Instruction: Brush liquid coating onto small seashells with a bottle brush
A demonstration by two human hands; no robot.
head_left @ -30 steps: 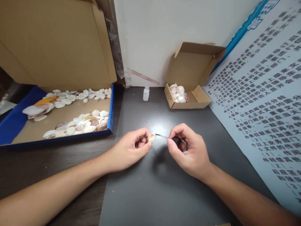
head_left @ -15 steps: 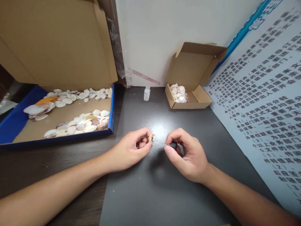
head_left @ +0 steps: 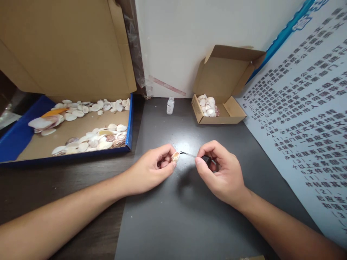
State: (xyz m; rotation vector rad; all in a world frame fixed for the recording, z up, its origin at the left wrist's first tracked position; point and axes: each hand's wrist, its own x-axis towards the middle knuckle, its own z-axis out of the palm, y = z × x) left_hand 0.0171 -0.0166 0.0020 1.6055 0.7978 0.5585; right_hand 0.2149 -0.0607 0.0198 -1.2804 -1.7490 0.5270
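Observation:
My left hand (head_left: 155, 168) pinches a small brownish-white seashell (head_left: 175, 156) between thumb and fingers, its hollow side partly showing. Opposite it, my right hand (head_left: 221, 171) grips a small brush applicator by its black cap (head_left: 206, 160). The applicator's thin pale stem points left and ends in dark bristles (head_left: 183, 152), which sit just to the right of the shell with a slight gap. Beyond both hands, a small clear glass bottle (head_left: 170, 106) stands upright without a cap, a whitish label on its side.
At left lies an open blue-edged cardboard box (head_left: 129, 126) with many shells and one large shell. A smaller cardboard box (head_left: 222, 120) holding white shells stands at back right. A printed sheet (head_left: 298, 119) covers the right side. The grey mat (head_left: 162, 231) lies under my hands.
My right hand has drawn the brush back to the right and slightly up, so the bristles have come out of the shell. The shell has turned a little in my left hand.

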